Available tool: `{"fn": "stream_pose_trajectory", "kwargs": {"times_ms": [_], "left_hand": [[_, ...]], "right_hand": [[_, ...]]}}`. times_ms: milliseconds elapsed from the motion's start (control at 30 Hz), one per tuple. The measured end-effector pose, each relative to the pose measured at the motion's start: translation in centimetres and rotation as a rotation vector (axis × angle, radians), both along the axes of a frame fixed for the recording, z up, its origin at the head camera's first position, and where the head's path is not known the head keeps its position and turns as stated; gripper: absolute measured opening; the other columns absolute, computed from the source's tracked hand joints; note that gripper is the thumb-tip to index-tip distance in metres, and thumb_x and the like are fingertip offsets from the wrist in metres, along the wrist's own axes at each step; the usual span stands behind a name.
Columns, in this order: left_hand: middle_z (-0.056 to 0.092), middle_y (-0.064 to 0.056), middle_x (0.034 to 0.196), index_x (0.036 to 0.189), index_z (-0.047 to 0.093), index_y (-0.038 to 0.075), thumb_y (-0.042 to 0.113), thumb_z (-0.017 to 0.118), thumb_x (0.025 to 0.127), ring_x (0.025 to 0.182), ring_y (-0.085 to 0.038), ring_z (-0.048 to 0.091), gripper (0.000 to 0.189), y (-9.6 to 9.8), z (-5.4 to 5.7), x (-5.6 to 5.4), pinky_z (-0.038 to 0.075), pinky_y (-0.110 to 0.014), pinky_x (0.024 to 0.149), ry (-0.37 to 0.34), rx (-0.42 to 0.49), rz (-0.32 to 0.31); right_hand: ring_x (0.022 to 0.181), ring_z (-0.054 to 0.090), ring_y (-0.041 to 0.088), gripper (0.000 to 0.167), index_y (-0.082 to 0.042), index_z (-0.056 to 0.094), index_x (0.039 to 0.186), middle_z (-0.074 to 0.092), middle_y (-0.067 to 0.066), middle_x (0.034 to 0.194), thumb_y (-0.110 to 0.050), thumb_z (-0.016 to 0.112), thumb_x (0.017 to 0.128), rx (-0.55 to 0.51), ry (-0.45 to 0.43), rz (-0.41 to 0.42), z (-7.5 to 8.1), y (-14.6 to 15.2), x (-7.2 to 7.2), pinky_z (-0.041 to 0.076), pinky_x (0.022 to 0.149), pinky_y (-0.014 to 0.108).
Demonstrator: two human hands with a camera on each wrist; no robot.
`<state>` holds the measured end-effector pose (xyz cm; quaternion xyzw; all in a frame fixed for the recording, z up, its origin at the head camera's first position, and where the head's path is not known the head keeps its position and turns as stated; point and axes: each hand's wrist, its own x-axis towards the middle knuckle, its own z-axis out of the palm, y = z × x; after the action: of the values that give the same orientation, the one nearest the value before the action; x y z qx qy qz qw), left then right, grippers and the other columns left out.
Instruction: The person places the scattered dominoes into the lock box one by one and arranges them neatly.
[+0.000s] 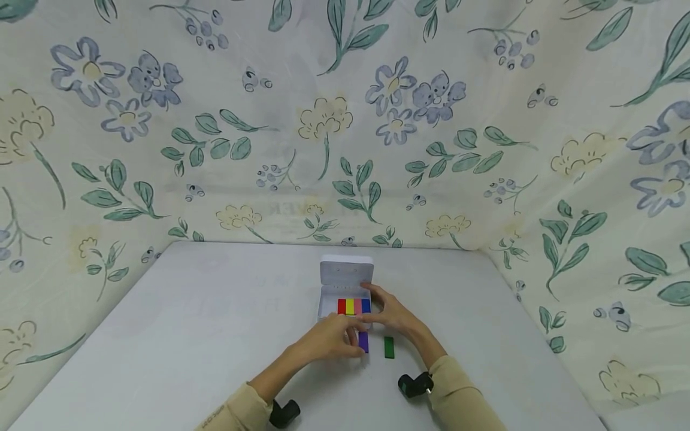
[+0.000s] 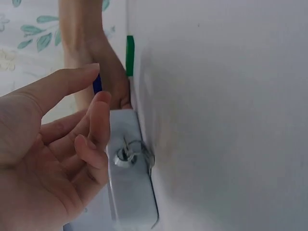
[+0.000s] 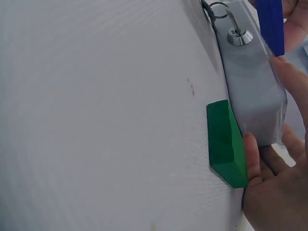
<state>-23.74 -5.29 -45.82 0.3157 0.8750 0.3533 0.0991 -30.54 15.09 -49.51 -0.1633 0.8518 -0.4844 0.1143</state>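
A small white metal box (image 1: 330, 302) stands on the table with its lid (image 1: 347, 273) raised. Inside, red (image 1: 342, 306), yellow (image 1: 350, 306), pink (image 1: 358, 306) and blue (image 1: 366, 306) blocks lie side by side. In front of the box my left hand (image 1: 330, 338) pinches a blue-purple block (image 1: 363, 342) between thumb and finger; the left wrist view shows this block (image 2: 97, 83) edge-on. My right hand (image 1: 398, 314) grips the box's right side, its fingers spread along the wall and corner. Close by lies a green block (image 1: 389, 347), flat on the table.
A key on a ring sits in the lock (image 2: 125, 158) on the box's front face. The white table (image 1: 242, 299) reaches back to a floral cloth (image 1: 269, 149) that hangs behind it and along both sides. Each wrist carries a black camera (image 1: 415, 385).
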Motion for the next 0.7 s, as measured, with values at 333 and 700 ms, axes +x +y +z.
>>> {"fn": "stream_pose_trajectory", "kwargs": {"times_ms": [333,700], "left_hand": [[0.067,0.009,0.074,0.119,0.068,0.007,0.029,0.078,0.083,0.059,-0.002,0.055,0.044,-1.5,0.7,-0.6,0.049,-0.019,0.054,0.028,-0.022,0.046],[0.068,0.004,0.079,0.117,0.068,0.004,0.025,0.079,0.081,0.063,-0.006,0.055,0.043,-3.0,0.9,-1.5,0.046,-0.020,0.054,0.057,-0.036,0.082]], "right_hand": [[0.149,0.025,0.037,0.091,-0.025,0.033,0.153,0.028,0.012,0.161,-0.042,0.081,0.077,-0.009,-0.018,0.004,0.0,0.1,-0.2,0.028,0.116,0.057],[0.150,0.023,0.036,0.091,-0.025,0.035,0.152,0.027,0.013,0.162,-0.040,0.083,0.077,-0.017,-0.041,-0.023,0.1,-0.1,0.0,0.025,0.118,0.056]]}}
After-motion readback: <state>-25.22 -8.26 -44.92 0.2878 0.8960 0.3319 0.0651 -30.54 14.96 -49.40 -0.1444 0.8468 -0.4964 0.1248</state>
